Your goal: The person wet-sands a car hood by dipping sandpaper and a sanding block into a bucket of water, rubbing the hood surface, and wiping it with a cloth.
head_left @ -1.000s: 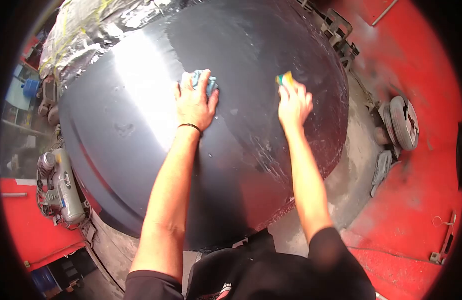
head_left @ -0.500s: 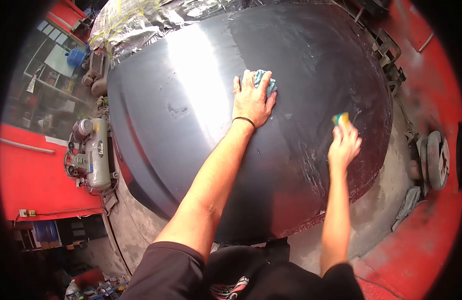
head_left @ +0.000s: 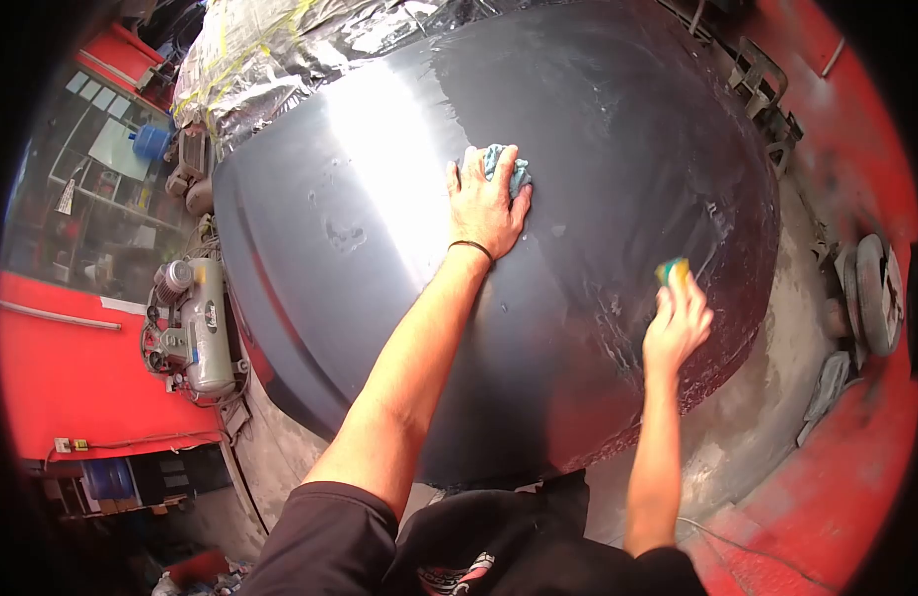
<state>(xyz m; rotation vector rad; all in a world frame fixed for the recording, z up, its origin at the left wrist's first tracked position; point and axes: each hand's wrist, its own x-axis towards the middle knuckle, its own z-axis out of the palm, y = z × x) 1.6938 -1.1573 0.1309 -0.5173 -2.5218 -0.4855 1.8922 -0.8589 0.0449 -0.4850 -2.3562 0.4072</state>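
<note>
While the left hand (head_left: 487, 209) holds a crumpled blue cloth (head_left: 520, 178) under its fingers near the middle of the dark panel (head_left: 568, 288), the right hand (head_left: 678, 326), well apart from it, grips a yellow-green sponge (head_left: 672, 270) nearer the panel's right edge. The sponge looks light and soft, likely to squash under a tight grip, so its 2 sides, between thumb and fingers, seem the best hold. Whether its underside touches the panel, I cannot tell. The cloth seems limp, better bunched under the fingers than pinched by 1 corner. The panel looks broad and stiff, probably slippery where streaks suggest wetness toward its right edge. Silvery sheeting (head_left: 280, 50) lies along its far edge.
</note>
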